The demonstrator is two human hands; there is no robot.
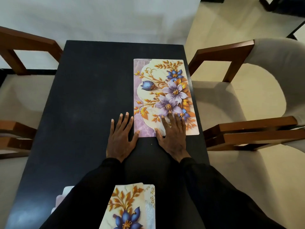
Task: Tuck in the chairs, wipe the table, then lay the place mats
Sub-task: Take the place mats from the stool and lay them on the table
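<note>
A floral place mat [163,90] with purple and blue flowers lies flat on the right half of the dark table [85,100], next to the right edge. My right hand [172,134] rests palm down on the mat's near end, fingers spread. Beside the mat's near left corner, my left hand [122,136] lies flat on the bare table with its thumb touching the mat's edge. More place mats [130,207] sit in a stack at the near end of the table, partly hidden under my black sleeves.
Wooden chairs with pale cushions stand along both sides: two on the right [244,90] [257,136] and two on the left [19,52] [14,138]. A white wall [99,17] runs beyond the table's far end.
</note>
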